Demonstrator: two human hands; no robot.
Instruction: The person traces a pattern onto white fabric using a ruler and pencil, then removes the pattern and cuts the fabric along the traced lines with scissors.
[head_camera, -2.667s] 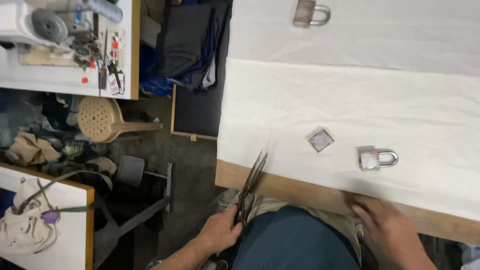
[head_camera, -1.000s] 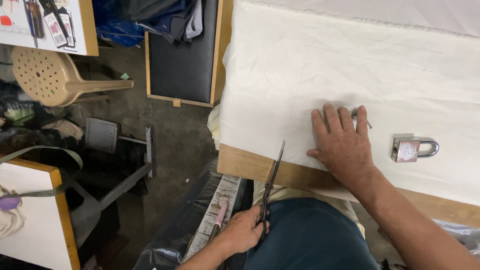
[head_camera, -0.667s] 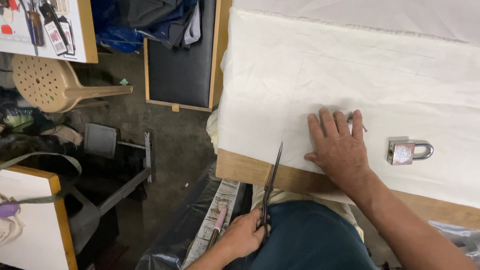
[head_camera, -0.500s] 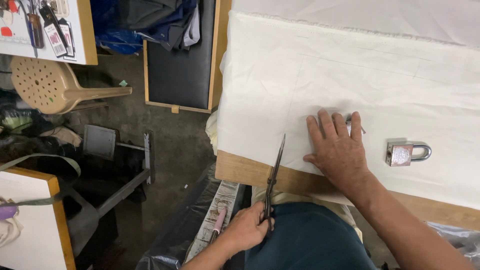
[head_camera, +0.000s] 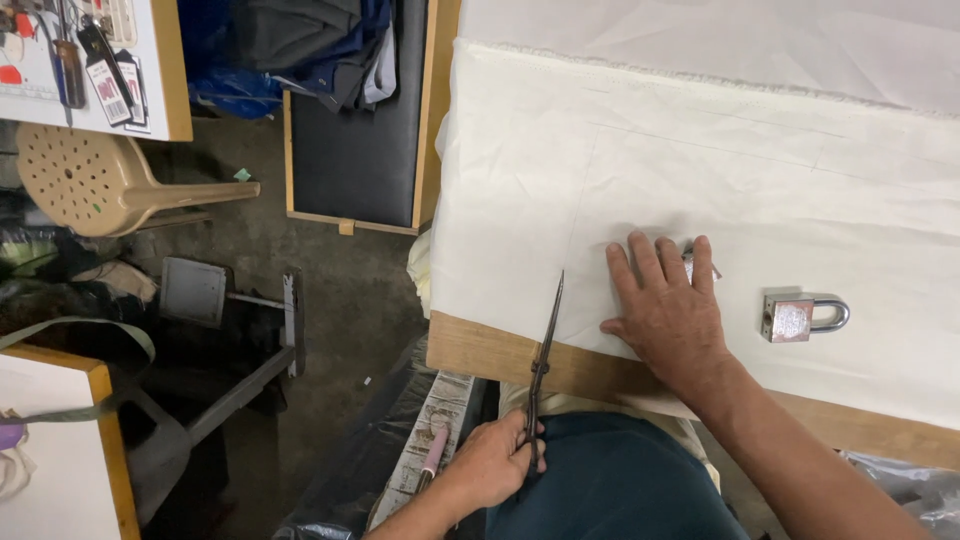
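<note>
My left hand (head_camera: 495, 462) grips the handles of long dark scissors (head_camera: 543, 358), whose closed blades point up across the table's near edge onto the white cloth (head_camera: 740, 160). My right hand (head_camera: 665, 308) lies flat on the cloth, fingers spread, just right of the blade tip. A small metal object (head_camera: 693, 262) pokes out between its fingers. A silver padlock (head_camera: 798, 316) rests on the cloth to the right of that hand.
The wooden table edge (head_camera: 480, 350) runs below the cloth. Left of it, on the floor, stand a beige plastic stool (head_camera: 95, 180), a black padded bench (head_camera: 350, 110) with dark clothes, and a metal pedal frame (head_camera: 230, 330). A second white table (head_camera: 50, 460) is at bottom left.
My right hand moved from the table's near edge onto the cloth and covered the small metal piece. The scissors' tip has slid up over the edge onto the cloth.
</note>
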